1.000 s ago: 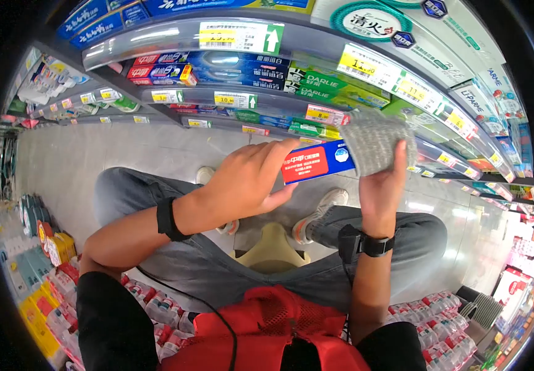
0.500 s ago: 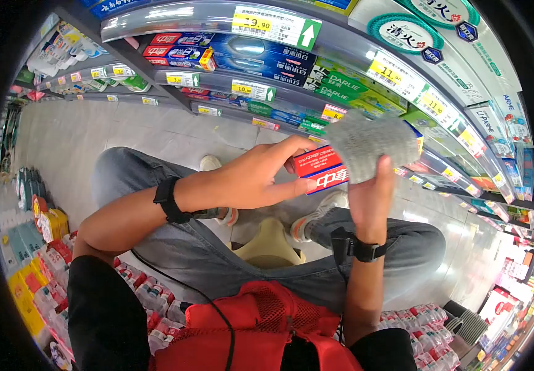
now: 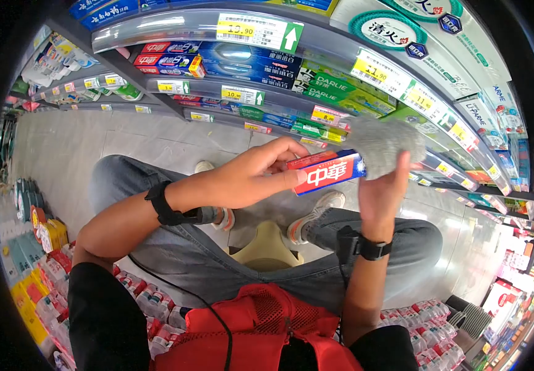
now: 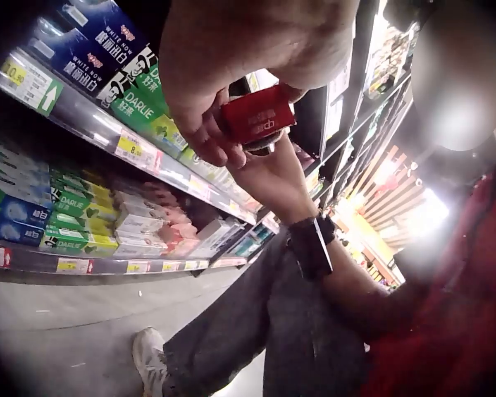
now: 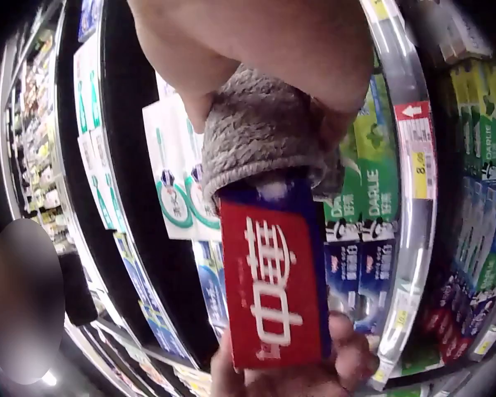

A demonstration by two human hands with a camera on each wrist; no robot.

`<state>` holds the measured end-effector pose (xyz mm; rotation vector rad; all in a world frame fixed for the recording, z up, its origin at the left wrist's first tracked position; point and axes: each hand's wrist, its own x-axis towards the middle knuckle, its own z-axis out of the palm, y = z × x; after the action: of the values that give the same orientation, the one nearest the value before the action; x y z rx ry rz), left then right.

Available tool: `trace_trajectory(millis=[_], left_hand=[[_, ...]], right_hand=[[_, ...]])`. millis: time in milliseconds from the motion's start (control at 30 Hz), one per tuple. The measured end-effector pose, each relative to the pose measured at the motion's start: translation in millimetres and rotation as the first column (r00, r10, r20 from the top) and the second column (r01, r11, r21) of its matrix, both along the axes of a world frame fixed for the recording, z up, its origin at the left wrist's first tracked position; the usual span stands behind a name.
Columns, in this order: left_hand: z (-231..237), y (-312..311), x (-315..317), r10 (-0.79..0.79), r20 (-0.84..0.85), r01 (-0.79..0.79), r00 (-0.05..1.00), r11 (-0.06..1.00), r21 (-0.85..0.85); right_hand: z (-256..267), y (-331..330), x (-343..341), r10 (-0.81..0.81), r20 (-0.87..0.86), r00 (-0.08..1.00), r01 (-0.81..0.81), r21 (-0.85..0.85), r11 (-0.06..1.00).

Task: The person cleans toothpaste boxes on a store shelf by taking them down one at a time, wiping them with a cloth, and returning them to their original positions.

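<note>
A red and blue toothpaste box with large white characters lies between my two hands, over my lap. My left hand pinches its red end between thumb and fingers; that end face looks toward the left wrist view. Around the other end, my right hand holds a grey cloth wrapped over the box. In the right wrist view the cloth forms a sleeve round the blue end, hiding it, while the lettered side stays visible.
Ahead, curved shelves with price tags carry toothpaste boxes, among them green ones and blue ones. A beige stool stands between my legs on the tiled floor. Packs of bottles sit behind me on both sides.
The box has turned so its large-lettered side faces up. The cloth slid left along it, covering more, then back right, exposing more. The left hand keeps the red end.
</note>
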<state>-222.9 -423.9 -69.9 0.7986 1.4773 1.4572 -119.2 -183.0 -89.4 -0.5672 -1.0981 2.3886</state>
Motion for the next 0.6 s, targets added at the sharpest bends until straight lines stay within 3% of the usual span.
trace_trajectory(millis=[33, 100, 167, 233, 333, 400, 467, 500, 533, 567, 600], left_hand=[[0.7, 0.0, -0.7, -0.003, 0.103, 0.004, 0.995, 1.000, -0.014], [7.6, 2.4, -1.0, 0.009, 0.175, -0.011, 0.985, 1.000, 0.011], [7.0, 2.8, -2.8, 0.019, 0.247, -0.028, 0.969, 0.999, 0.032], [-2.0, 3.0, -8.1, 0.015, 0.555, -0.051, 0.832, 0.997, 0.049], [-3.8, -0.3, -14.0, -0.039, 0.599, -0.017, 0.800, 0.996, 0.088], [-3.4, -2.6, -15.2, 0.008, 0.598, -0.040, 0.802, 0.998, 0.041], [-4.5, -3.4, -15.9, 0.058, 0.593, -0.065, 0.803, 0.998, -0.010], [-5.3, -3.2, -16.3, 0.088, 0.353, -0.075, 0.932, 0.996, -0.051], [-4.0, -4.0, -16.8, 0.105, 0.085, -0.097, 0.991, 0.991, -0.094], [-0.5, -6.2, -18.0, 0.098, -0.056, -0.105, 0.994, 0.985, -0.139], [7.1, -7.7, -18.3, 0.114, -0.065, -0.123, 0.991, 0.980, -0.154]], right_hand=[[2.2, 6.7, 2.1, 0.002, -0.001, 1.000, -0.002, 0.000, 1.000], [4.3, 12.9, 7.4, -0.005, -0.119, 0.993, 0.003, -0.015, 1.000], [0.9, 10.4, 7.6, 0.000, -0.118, 0.993, 0.002, 0.011, 1.000], [-7.5, 6.8, 7.9, 0.002, -0.125, 0.992, 0.001, 0.024, 1.000], [-17.1, -4.5, 4.6, 0.031, -0.101, 0.994, -0.026, 0.045, 0.999], [-20.4, -11.1, 2.9, 0.026, -0.103, 0.994, -0.024, 0.019, 1.000], [-21.3, -17.0, 1.2, 0.086, -0.099, 0.991, -0.075, 0.104, 0.992], [-19.7, -20.2, -0.3, 0.094, -0.105, 0.990, -0.084, 0.095, 0.992], [-16.5, -23.7, -1.9, 0.072, -0.055, 0.996, -0.067, 0.095, 0.993], [-14.1, -27.8, -3.6, 0.052, -0.007, 0.999, -0.051, 0.093, 0.994], [-12.5, -31.1, -4.8, 0.069, -0.016, 0.998, -0.067, 0.078, 0.995]])
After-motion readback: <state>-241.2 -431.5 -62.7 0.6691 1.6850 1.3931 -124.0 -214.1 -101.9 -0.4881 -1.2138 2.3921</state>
